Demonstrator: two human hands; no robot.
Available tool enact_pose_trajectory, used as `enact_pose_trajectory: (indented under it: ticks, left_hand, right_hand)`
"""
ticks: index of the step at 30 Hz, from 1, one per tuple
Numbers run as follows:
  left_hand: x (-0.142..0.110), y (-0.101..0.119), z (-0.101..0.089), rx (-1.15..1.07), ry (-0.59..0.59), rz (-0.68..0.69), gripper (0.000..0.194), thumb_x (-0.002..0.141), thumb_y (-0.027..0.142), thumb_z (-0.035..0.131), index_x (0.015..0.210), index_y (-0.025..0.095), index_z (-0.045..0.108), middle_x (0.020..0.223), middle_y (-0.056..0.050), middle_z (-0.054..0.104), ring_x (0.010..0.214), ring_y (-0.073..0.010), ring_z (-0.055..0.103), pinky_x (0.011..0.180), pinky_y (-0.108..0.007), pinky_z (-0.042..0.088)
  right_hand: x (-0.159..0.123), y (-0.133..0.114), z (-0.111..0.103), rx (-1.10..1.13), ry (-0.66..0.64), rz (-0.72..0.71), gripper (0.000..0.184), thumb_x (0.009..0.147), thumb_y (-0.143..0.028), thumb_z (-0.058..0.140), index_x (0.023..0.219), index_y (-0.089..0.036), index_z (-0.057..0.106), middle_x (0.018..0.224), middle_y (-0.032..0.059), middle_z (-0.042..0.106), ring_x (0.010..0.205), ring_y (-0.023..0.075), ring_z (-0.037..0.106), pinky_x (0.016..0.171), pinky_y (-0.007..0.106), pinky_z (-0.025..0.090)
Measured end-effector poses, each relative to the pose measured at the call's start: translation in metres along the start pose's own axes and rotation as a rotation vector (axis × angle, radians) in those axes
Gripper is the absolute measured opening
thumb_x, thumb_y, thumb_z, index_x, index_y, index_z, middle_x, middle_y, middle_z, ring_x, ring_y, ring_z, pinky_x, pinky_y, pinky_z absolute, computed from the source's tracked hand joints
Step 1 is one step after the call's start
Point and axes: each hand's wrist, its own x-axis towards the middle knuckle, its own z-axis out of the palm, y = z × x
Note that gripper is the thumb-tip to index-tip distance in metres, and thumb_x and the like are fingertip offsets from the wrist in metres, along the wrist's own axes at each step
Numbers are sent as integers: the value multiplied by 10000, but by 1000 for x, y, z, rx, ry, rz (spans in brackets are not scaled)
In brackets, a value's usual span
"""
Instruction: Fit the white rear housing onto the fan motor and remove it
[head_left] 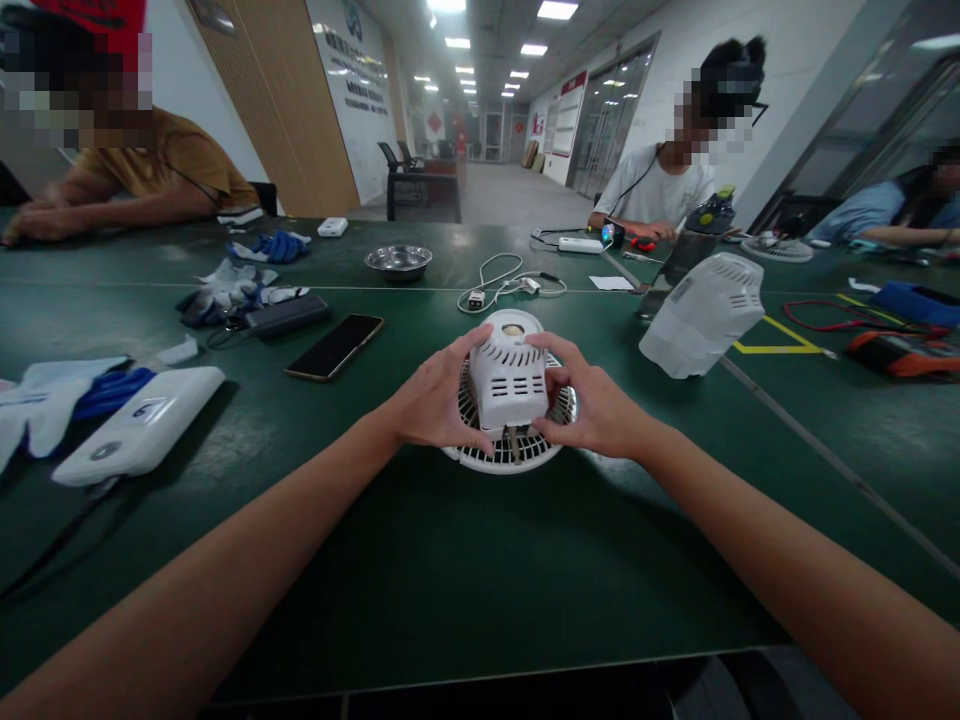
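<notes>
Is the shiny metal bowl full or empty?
Empty, as far as shows: the metal bowl stands upright on the green table and only its bare shiny inside is visible.

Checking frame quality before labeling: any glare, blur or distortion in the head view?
Head view: ceiling lights glare on the green table; wide-angle bending at the edges, forearms stretched; both hands and the white fan housing are sharp; the far corridor is soft; faces pixelated.

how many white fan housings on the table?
2. One motor housing sits on the round grille at centre, gripped by the left hand and right hand. The other housing lies loose to the right. More may be hidden behind co-workers.
</notes>
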Motion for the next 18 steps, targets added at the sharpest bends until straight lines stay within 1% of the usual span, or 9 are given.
enact_pose_trajectory:
  ticks: [5, 9, 12, 13, 15, 17, 18]
  left_hand:
    - [1, 7, -2, 33, -1, -43, 1389, 507, 713, 884, 1593, 306, 118, 1568, -198, 403, 1312, -455, 537, 1080, -628, 458]
    - [-1, 11, -2, 67, 18, -78, 1357, 516, 729, 868, 1586, 301, 150, 1549, -191, 439, 1266, -438, 580, 1045, -611, 489]
    - [-1, 13, 0, 102, 23, -86, 1365, 526, 760, 844, 1600, 291, 143, 1544, -191, 456, 1274, -439, 574, 1035, -607, 491]
    - [0, 15, 2, 113, 27, -91, 1371, 526, 771, 837, 1604, 287, 143, 1544, -193, 460, 1281, -441, 569, 1032, -606, 491]
    - [1, 20, 4, 128, 40, -97, 1360, 537, 785, 823, 1610, 282, 155, 1536, -192, 477, 1293, -439, 560, 1026, -594, 493]
    - [4, 27, 7, 142, 58, -97, 1296, 589, 773, 807, 1610, 281, 178, 1521, -182, 503, 1295, -426, 561, 1023, -576, 493]
    - [5, 30, 7, 150, 67, -97, 1249, 632, 752, 797, 1612, 279, 183, 1516, -177, 513, 1290, -417, 567, 1023, -569, 491]
  right_hand:
    - [1, 0, -1, -28, -5, -12, 914, 784, -295, 728, 1543, -293, 219, 1032, 42, 715, 843, 230, 684, 846, 438, 553]
    - [1, 1, -2, -36, -9, -25, 920, 788, -343, 741, 1543, -310, 216, 1057, 43, 710, 856, 239, 691, 841, 442, 559]
    - [-1, 1, 1, -54, 19, -36, 976, 790, -430, 766, 1564, -305, 185, 1159, 80, 694, 938, 279, 698, 873, 474, 557]
    - [-1, 2, 3, -76, 42, -38, 1013, 778, -477, 780, 1571, -302, 176, 1232, 104, 671, 988, 303, 691, 900, 500, 549]
    - [-1, 3, 8, -138, 114, -42, 1097, 737, -574, 806, 1584, -300, 165, 1411, 152, 572, 1116, 360, 650, 972, 565, 514]
    - [1, 6, 14, -191, 212, -45, 1154, 700, -631, 818, 1591, -314, 157, 1543, 165, 445, 1233, 403, 580, 1031, 614, 470]
    - [1, 8, 16, -207, 256, -47, 1160, 695, -639, 818, 1593, -323, 154, 1574, 160, 406, 1268, 410, 551, 1047, 627, 456]
